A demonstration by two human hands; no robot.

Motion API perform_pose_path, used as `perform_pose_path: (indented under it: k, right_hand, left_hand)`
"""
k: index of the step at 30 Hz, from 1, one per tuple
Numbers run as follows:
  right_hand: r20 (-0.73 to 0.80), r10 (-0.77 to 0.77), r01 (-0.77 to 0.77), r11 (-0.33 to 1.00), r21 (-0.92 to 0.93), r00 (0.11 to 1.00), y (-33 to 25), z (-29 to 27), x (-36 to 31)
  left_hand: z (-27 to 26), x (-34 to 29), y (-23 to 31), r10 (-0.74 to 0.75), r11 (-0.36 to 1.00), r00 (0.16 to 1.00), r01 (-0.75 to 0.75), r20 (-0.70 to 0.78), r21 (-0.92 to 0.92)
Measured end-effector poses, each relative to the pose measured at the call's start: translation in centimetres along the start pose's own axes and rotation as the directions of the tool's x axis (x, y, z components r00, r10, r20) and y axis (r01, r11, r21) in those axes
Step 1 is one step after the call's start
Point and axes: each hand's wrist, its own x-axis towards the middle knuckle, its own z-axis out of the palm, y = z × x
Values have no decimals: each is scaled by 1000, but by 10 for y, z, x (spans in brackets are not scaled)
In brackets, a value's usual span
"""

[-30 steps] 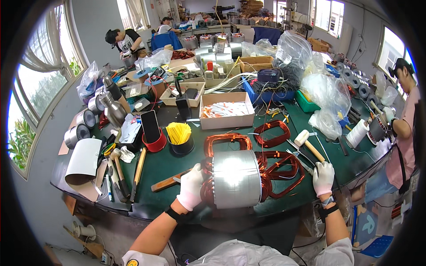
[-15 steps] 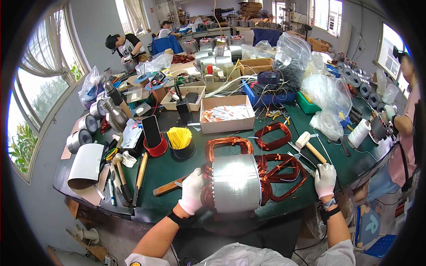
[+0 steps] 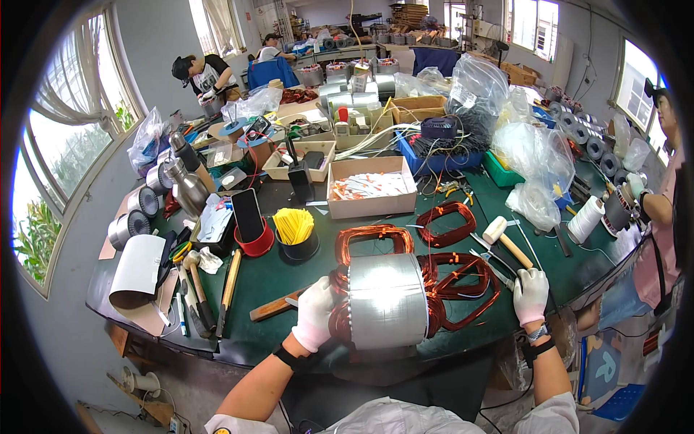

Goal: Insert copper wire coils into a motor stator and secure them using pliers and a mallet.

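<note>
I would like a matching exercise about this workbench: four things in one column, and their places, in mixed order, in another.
Things
1. left hand
2. right hand
3. phone
4. yellow sticks

Places
A. standing in the dark round cup
B. at the handle end of the white-headed mallet
C. propped in the red round holder
D. at the left end of the silver cylinder

Right pairs: 1-D, 2-B, 3-C, 4-A

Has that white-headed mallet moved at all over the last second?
No. Judged against the pale open box, the mallet keeps its place, lower and to the right; the whole view has just shifted slightly.
</note>
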Motion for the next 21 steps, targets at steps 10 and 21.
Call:
perform_pose_path:
  k: [10,21]
  right_hand:
    - [5,6,-6,1000,7,1000,2,2,-2]
    - [4,11,-11,1000,8,1000,2,1,-1]
  left_hand:
    - [-2,5,9,-6,1000,1000,6,-13,-7]
    - [-2,5,8,-15,1000,1000,16,4,-26]
